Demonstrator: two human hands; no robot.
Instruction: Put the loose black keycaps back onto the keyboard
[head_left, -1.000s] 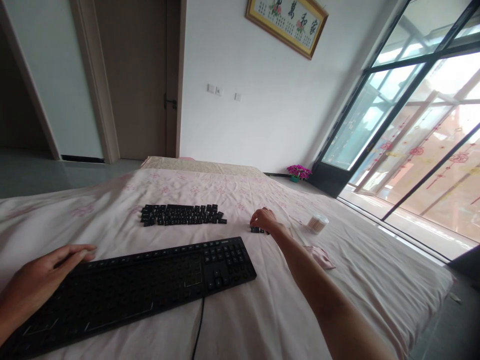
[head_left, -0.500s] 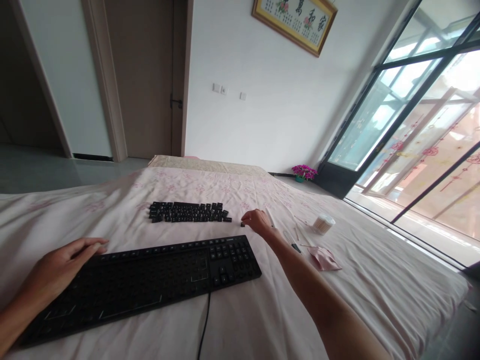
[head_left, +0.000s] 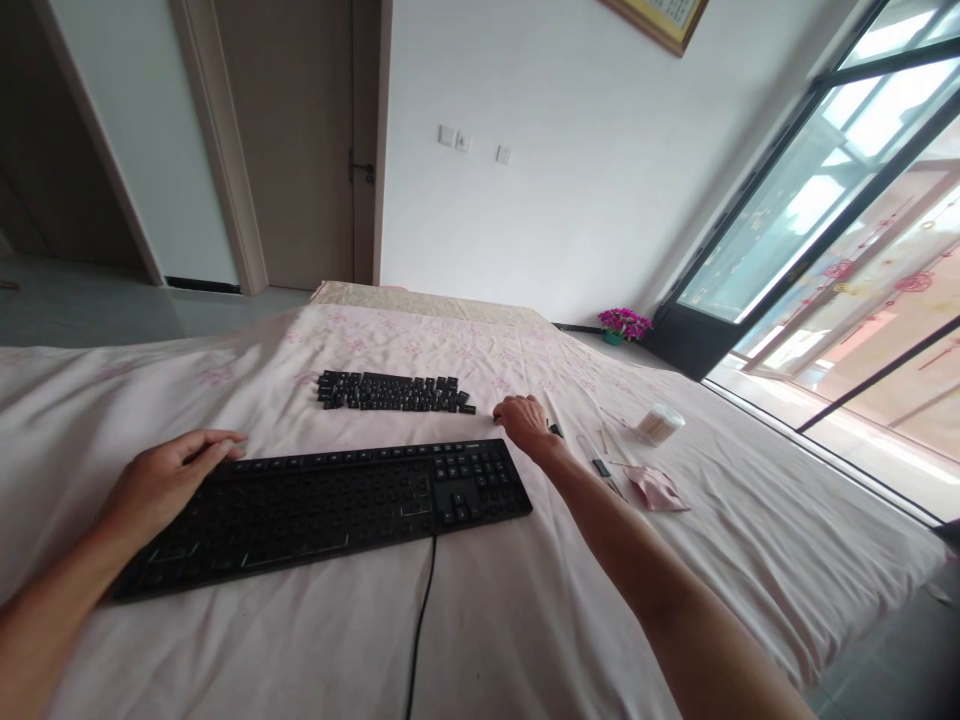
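Note:
A black keyboard (head_left: 330, 505) with most keycaps off lies on the pink bedsheet (head_left: 525, 620) in front of me. Behind it, the removed black keycaps (head_left: 394, 392) lie set out in rows. My left hand (head_left: 169, 480) rests on the keyboard's far left corner, fingers stretched out flat. My right hand (head_left: 523, 420) is curled on the sheet just past the keyboard's right end, near the end of the keycap rows; its fingers are closed, and what they hold is hidden.
Right of my right hand lie thin tools (head_left: 600, 465), a crumpled pink cloth (head_left: 656, 490) and a round tub of cotton swabs (head_left: 660, 424). The keyboard's cable (head_left: 420, 620) runs toward me. A door, a flower pot (head_left: 621, 324) and large windows stand beyond the bed.
My right hand has drawn back left from a small group of keycaps toward the keyboard's right end, fingers closed. The camera has tilted down. My left hand stays on the keyboard.

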